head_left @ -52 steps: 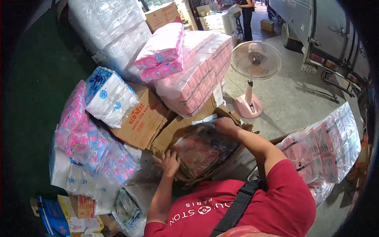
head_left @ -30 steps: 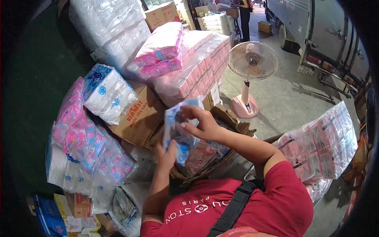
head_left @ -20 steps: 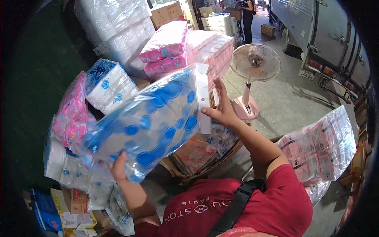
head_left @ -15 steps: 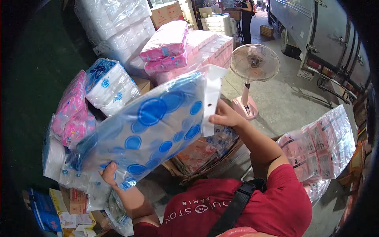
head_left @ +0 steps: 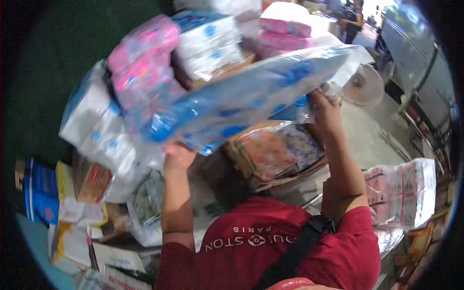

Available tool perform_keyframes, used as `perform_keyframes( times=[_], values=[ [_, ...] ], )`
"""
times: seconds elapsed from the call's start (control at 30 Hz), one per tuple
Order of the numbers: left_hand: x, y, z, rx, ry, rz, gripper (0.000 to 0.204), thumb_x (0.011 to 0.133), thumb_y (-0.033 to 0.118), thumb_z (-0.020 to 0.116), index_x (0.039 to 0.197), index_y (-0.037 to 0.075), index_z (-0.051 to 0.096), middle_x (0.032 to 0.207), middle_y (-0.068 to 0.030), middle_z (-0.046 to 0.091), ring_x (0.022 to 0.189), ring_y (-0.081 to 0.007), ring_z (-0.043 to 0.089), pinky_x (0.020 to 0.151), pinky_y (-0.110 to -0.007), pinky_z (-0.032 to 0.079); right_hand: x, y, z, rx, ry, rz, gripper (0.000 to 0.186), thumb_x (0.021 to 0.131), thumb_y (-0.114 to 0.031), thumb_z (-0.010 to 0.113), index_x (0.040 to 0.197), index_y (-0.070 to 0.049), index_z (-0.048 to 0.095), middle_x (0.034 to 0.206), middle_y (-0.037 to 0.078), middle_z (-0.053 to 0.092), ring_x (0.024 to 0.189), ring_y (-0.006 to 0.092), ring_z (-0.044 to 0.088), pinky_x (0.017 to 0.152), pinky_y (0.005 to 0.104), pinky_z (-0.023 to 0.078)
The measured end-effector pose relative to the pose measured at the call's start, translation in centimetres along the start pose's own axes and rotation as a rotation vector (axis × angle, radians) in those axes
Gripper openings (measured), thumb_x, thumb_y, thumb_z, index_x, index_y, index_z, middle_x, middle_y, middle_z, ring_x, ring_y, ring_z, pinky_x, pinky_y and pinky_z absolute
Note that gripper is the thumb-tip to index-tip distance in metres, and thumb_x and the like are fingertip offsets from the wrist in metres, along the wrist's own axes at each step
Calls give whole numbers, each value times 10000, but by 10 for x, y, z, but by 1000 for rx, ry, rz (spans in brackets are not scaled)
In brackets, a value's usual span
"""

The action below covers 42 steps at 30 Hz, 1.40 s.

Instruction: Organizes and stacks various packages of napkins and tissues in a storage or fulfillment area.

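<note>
A large flat clear plastic pack with blue dots (head_left: 251,92) and a white strip at its right end is held up in front of me, tilted and smeared by motion. My right hand (head_left: 326,108) grips its lower edge near the white strip. My left hand (head_left: 179,152) holds the lower left edge, its fingers partly hidden by the pack. Below the pack stands an open cardboard box (head_left: 275,179) with folded orange-patterned and blue-patterned plastic packs (head_left: 268,152) inside.
Pink wrapped packs (head_left: 140,63) and white tissue bundles (head_left: 208,43) are piled at the left and back. A standing fan (head_left: 362,84) is behind my right hand. Pink-and-clear bundles (head_left: 401,193) lie at the right. A truck (head_left: 420,43) and a person (head_left: 352,21) are farther back.
The view has swung left and down. The dotted pack has tipped flatter and shows more edge-on, still in both hands, with the open box more visible beneath it.
</note>
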<state>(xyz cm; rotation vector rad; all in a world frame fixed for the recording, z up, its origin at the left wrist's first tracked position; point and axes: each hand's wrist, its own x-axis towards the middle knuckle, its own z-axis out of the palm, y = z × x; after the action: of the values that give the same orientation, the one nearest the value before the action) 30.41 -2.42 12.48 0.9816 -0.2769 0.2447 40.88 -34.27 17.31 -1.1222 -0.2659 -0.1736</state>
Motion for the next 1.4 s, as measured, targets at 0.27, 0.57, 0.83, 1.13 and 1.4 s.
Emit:
perform_keyframes(
  times=[0.27,0.57,0.83,1.13,1.4],
  values=[
    [-93,71,-25,21,-235,238,1118,581,633,705,1424,154,149,1378,-227,327,1266,-391,337,988,-544,319,6,92,35,-757,-547,-641,266,862,-143,527,1106,-37,539,966,70,573,861,142,533,765,275,452],
    [-214,64,-72,1691,-175,-41,1200,524,526,787,1431,105,124,1477,-213,8,1344,-453,13,1037,-590,100,11,158,173,-746,-722,-680,322,855,-141,530,1156,-32,499,1142,100,502,1058,203,458,954,319,350],
    [-241,49,-105,1124,871,291,838,785,345,671,1380,-13,202,1421,-216,223,1313,-325,256,1059,-475,227,-109,104,304,-382,-754,-528,278,801,-127,598,1050,-10,558,954,89,609,855,171,566,775,307,457],
    [-332,165,-197,456,1121,344,273,893,148,525,1128,11,515,992,-99,600,930,-220,577,829,-312,449,-168,169,292,-680,-1252,163,424,859,-294,612,1132,11,503,937,78,617,858,131,547,722,307,464],
    [-380,128,-344,276,1166,-38,407,868,277,585,1201,60,502,1114,-86,575,1045,-234,537,868,-371,425,-177,180,269,-752,-1452,-228,382,815,-297,617,1068,-21,538,839,185,639,772,343,630,704,419,493]
  ],
)
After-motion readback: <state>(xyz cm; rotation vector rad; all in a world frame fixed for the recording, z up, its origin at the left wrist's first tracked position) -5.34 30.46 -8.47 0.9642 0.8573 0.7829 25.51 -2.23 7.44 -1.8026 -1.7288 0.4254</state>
